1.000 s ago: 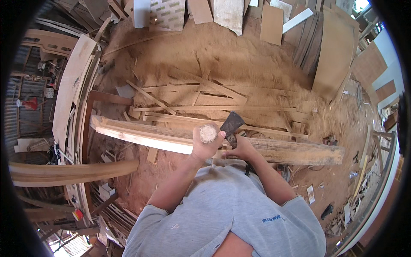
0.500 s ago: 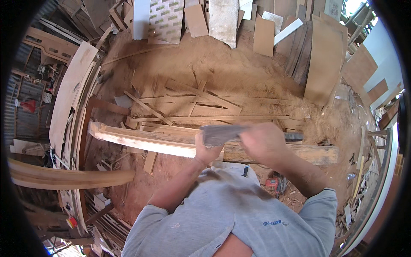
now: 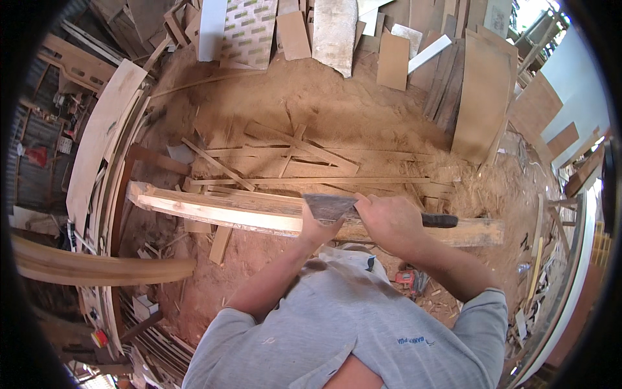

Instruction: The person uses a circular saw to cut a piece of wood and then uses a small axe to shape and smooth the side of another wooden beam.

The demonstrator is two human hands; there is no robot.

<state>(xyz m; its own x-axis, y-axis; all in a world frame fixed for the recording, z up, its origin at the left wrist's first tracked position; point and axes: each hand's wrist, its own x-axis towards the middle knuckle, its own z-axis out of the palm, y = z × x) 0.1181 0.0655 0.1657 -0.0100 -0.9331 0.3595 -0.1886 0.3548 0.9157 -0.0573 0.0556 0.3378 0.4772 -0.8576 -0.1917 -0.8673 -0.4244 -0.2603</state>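
since half a second ago, right hand (image 3: 389, 220) has steadied. head view: its grip is closed around the dark-handled blade tool (image 3: 363, 209). left hand (image 3: 317, 228) grips the long timber (image 3: 259, 214), which lies across the sawdust floor (image 3: 337, 117). step in hand: shaving. next stroke needs firm bracing.

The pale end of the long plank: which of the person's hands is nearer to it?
Left. The left hand rests on the plank nearer its pale end; the right hand grips the tool farther along.

Hands (image 3: 363, 223) on blade (image 3: 329, 206) over plank (image 3: 214, 209)
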